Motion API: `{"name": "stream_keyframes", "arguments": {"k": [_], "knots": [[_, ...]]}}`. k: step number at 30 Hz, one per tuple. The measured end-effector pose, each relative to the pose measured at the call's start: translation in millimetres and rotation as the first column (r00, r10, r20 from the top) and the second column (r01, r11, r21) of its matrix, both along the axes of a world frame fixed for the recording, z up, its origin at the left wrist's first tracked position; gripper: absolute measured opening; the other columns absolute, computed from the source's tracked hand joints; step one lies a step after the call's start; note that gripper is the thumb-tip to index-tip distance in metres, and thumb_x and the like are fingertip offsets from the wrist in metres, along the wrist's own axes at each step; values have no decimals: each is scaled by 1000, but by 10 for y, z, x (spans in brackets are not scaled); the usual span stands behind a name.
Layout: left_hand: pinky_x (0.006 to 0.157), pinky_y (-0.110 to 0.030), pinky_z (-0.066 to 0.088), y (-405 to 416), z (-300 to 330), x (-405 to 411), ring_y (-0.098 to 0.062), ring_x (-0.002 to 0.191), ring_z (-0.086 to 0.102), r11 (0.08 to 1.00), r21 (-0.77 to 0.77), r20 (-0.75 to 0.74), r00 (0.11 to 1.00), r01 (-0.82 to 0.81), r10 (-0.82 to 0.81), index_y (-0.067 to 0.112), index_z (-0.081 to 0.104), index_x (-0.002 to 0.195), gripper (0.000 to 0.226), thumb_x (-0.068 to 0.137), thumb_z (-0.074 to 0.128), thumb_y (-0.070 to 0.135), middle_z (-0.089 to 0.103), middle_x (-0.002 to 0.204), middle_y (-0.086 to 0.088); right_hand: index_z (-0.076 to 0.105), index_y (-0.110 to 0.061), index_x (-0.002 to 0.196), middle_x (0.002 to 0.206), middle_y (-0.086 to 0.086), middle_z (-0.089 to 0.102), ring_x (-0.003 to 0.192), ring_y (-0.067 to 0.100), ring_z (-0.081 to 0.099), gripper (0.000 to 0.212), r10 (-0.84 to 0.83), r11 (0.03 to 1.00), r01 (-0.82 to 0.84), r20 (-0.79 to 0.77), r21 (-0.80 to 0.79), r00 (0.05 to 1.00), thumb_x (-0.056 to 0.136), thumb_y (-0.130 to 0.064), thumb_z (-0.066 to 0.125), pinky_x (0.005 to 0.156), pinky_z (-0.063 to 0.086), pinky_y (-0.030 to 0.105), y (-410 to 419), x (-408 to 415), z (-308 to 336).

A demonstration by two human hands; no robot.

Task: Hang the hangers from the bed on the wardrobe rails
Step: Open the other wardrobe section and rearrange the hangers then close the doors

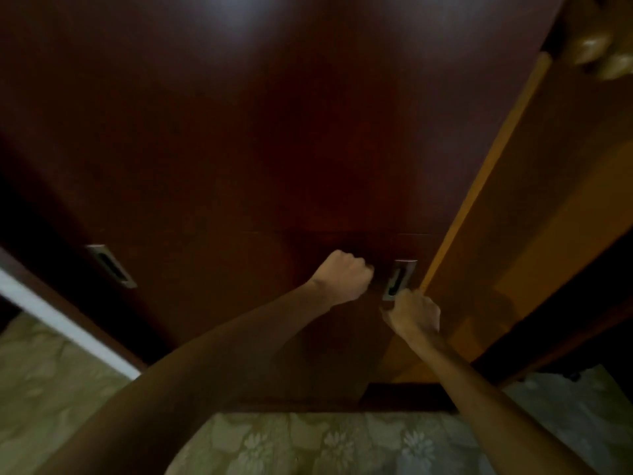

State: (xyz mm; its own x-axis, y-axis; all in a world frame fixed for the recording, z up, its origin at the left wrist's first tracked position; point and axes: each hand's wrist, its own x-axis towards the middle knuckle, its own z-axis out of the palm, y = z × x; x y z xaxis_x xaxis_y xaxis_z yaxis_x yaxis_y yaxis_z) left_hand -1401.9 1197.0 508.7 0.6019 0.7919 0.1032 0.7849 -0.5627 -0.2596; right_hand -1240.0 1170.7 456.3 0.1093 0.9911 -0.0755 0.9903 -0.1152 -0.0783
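Floral bedspread (325,443), both fists at wardrobe door (239,149) handle (399,279)

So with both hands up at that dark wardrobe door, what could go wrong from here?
1. The right hand sits at the door edge just below the recessed handle; its fingers could get pinched if the door moves.
2. The left hand is a closed fist against the smooth wardrobe door, beside the handle, so it may slip.
3. No hangers are in view and the picture is dim and blurred.
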Motion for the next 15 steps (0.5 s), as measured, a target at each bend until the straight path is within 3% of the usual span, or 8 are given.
{"name": "stream_keyframes", "arguments": {"k": [5,8,11,15], "knots": [[58,-30,34,-288,-135,-1023,-22,69,68,958,-3,148,947,-288,285,17,67,89,34,104,43,35,69,78,0,60,-25,75,74,-6,60,68,16,60,32,243,966,-250,-107,-60,964,94,-50,59,62,44,29,-109,-776,12],[61,-31,36,-550,-127,-1784,-26,79,71,878,4,134,871,-478,473,19,69,98,28,103,45,32,73,90,-2,58,-24,69,66,-8,58,60,9,59,37,348,928,-364,-174,-75,921,97,-48,57,58,45,28,-243,-1391,63],[61,-33,37,-806,-108,-2601,-29,84,73,732,-21,162,720,-681,675,19,69,106,22,98,51,29,74,94,-5,61,-23,71,67,-8,60,65,12,65,36,403,906,-420,-204,-47,892,96,-49,57,68,56,34,-401,-2051,113],[57,-33,37,-1012,-142,-3639,-30,80,72,502,-114,268,460,-857,847,13,69,100,17,90,60,24,73,91,-8,70,-23,84,82,-3,71,80,16,70,32,464,881,-472,-241,28,852,95,-50,56,80,57,37,-516,-3113,174]]}}
